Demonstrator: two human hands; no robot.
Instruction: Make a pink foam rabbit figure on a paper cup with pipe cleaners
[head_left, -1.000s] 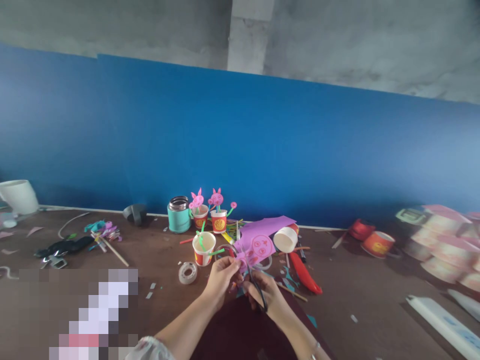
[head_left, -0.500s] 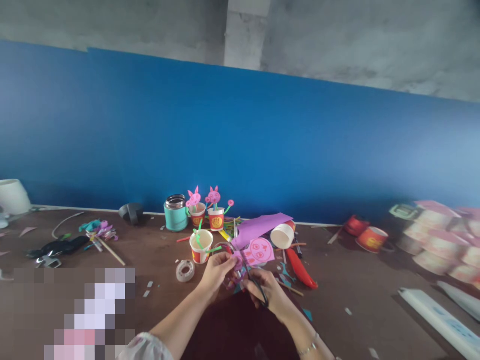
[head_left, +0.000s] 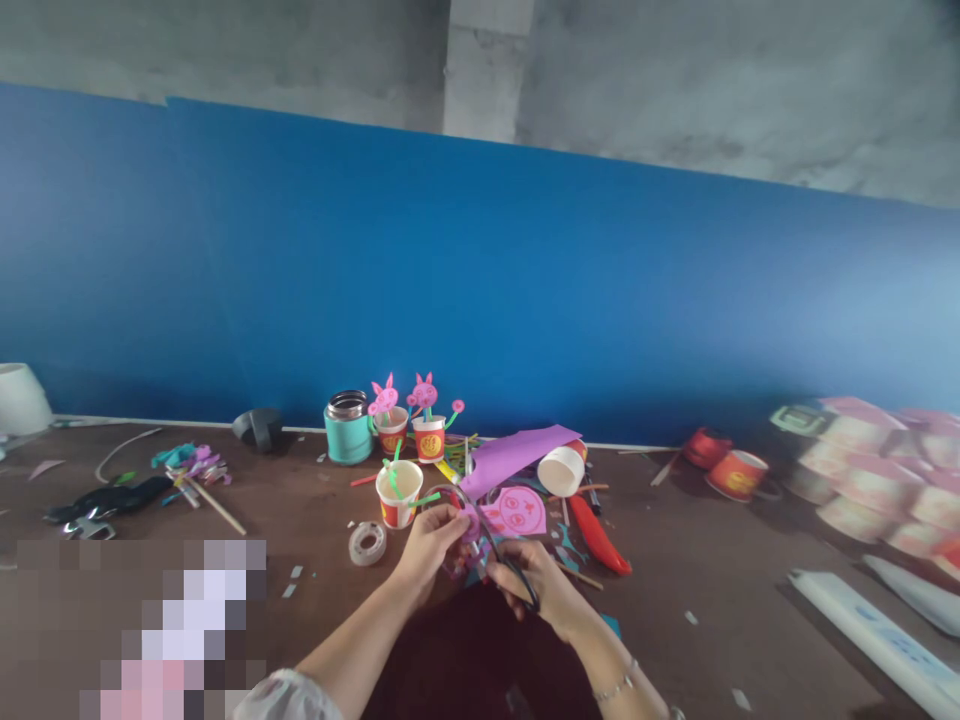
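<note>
A small piece of pink paper (head_left: 471, 522) is pinched between the thumb and fingers of my left hand (head_left: 431, 542). My right hand (head_left: 538, 580) is closed on dark-handled scissors (head_left: 529, 594), whose blades point up and left beside that piece. Just beyond the scissors lies a larger pink paper with a drawn face (head_left: 523, 512). To the left of my hands stand a paper cup with green straws (head_left: 391, 508) and a roll of clear tape (head_left: 379, 553). Behind them are two red paper cups (head_left: 429, 443) with pink pig-like paper figures. My right fingertips are partly hidden.
A purple sheet (head_left: 517, 456) and a tipped paper cup (head_left: 561, 473) lie past my hands, with a shiny red object (head_left: 601, 538) to their right. A turquoise flask (head_left: 348, 440) stands near the blue partition (head_left: 480, 280). Stacked cups (head_left: 862, 475) and a power strip (head_left: 862, 625) are far right.
The face-drawn pink paper was up at the scissor blades; now it sits lower beyond them, seemingly apart from the small piece in my left hand. The view has shifted slightly right.
</note>
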